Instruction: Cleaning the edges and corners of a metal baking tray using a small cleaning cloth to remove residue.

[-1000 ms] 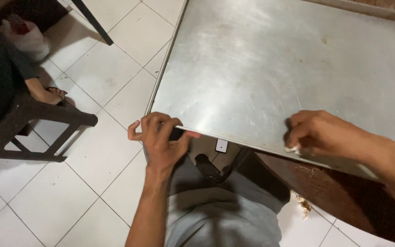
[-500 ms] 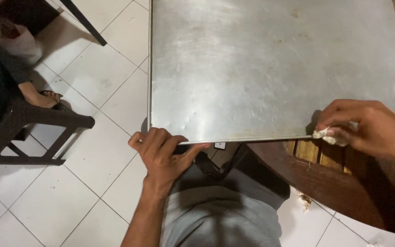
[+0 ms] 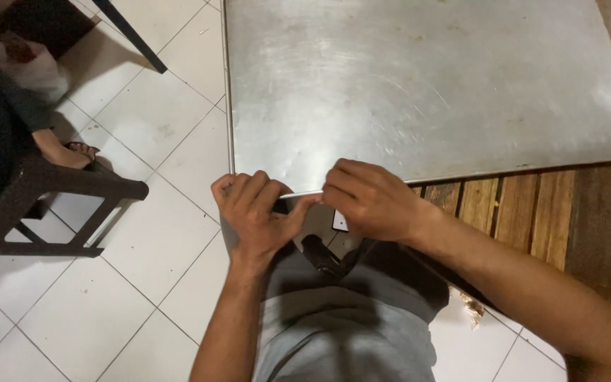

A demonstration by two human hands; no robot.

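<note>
Here, left hand [image 3: 256,212] and right hand [image 3: 373,199] fingers clamped on metal sheet [image 3: 419,85] edge, white label [image 3: 339,221] beneath

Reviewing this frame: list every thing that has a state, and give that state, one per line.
metal sheet: flat on the slatted wood, near corner overhanging the floor
left hand: gripping the sheet's near edge
right hand: closed over the same edge beside it
dark chair: upright, occupied

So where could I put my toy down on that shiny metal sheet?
Nearly the whole metal sheet is bare, from its left edge to the wooden slats on the right. Only the near edge is crowded, where the left hand and right hand grip it.
</note>
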